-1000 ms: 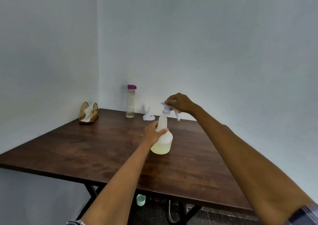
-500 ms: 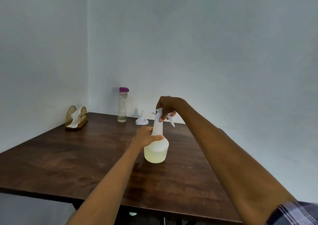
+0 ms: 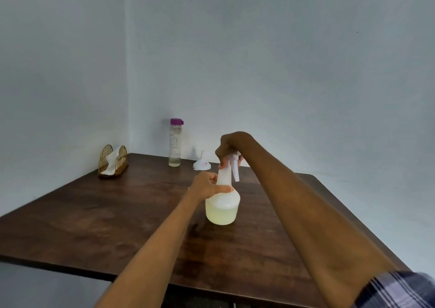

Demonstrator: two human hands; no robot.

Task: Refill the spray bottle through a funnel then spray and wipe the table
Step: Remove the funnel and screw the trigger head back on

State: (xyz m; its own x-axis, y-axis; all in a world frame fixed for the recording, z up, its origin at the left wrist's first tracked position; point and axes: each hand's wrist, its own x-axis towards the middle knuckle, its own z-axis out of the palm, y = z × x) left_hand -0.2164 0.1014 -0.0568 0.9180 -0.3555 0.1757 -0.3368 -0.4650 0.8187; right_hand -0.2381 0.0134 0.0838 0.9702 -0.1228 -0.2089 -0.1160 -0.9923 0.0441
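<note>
Since the earlier frame, right hand (image 3: 231,146) sits lower, spray head (image 3: 231,164) seated on the neck. Left of frame: napkin holder (image 3: 113,159), then purple-capped water bottle (image 3: 175,143), white funnel (image 3: 202,164). Center: left hand (image 3: 207,186) fingers wrapped round spray bottle (image 3: 222,207) neck, bottle standing on table (image 3: 94,213). Right-hand fingers clamp the spray head from above.

Dark wood table (image 3: 98,216) set in corner w/ pale blue-white walls (image 3: 282,60) (even, soft light).
</note>
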